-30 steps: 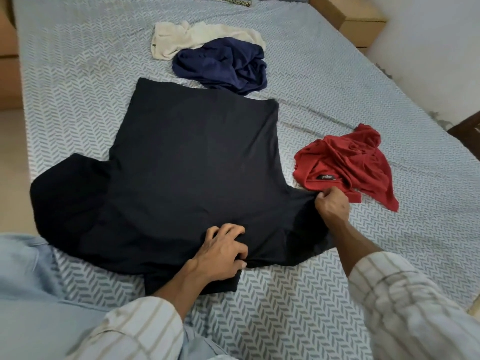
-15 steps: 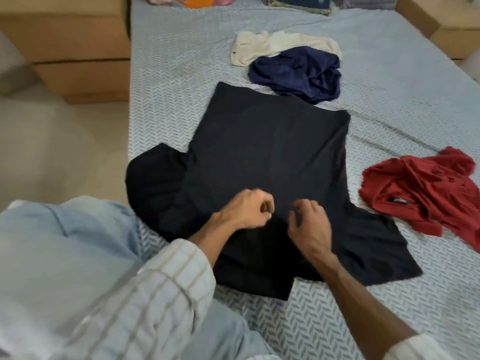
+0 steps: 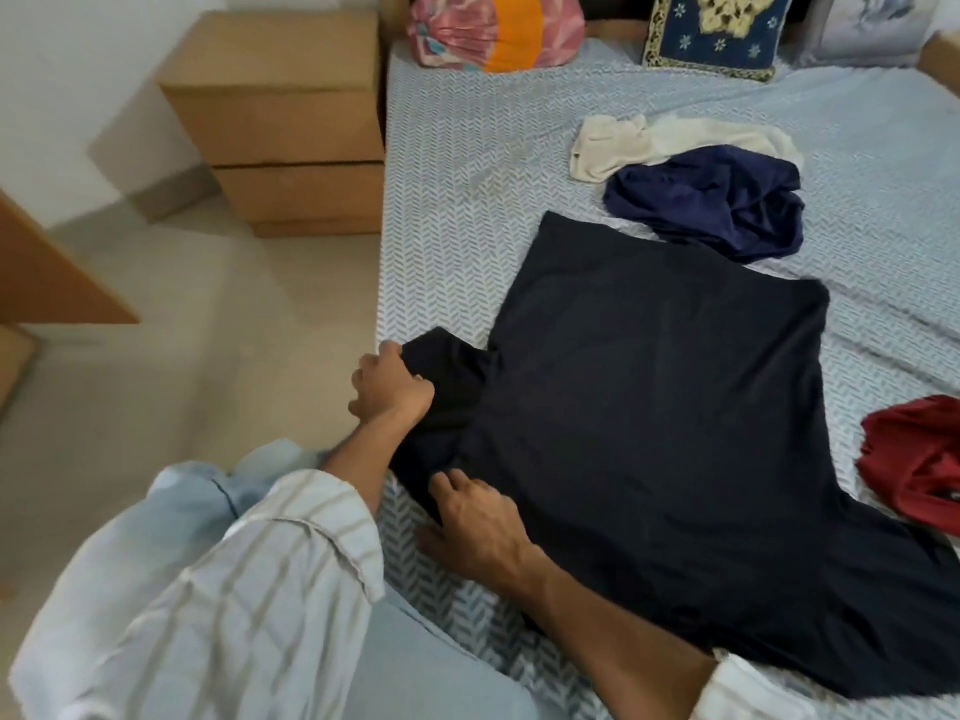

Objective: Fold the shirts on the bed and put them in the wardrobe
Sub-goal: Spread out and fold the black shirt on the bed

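- The left sleeve of the black shirt [image 3: 649,407] is pinched in the curled fingers of the left hand [image 3: 392,389], right at the bed's near-left edge.
- The right hand [image 3: 475,517] is laid with fingers spread and fairly flat at the shirt's near edge, where cloth meets the bed sheet [image 3: 467,210]; nothing appears to be gripped by it.
- The shirt is spread flat on the bed, collar end toward the person, hem toward the pillows; its long axis is judged to run from near-right to far-left, slightly skewed to the bed's edge.
- If the sleeve is pulled while the body is only lightly pinned, the whole shirt could be dragged toward the edge and wrinkled, or slid off onto the floor.
- A skewed fold could result, since the sleeves lie unevenly.
- The navy shirt [image 3: 717,205] touches the hem corner, with the cream shirt [image 3: 649,142] just behind and the red shirt [image 3: 914,470] near the right sleeve; these could be caught up in a fold.
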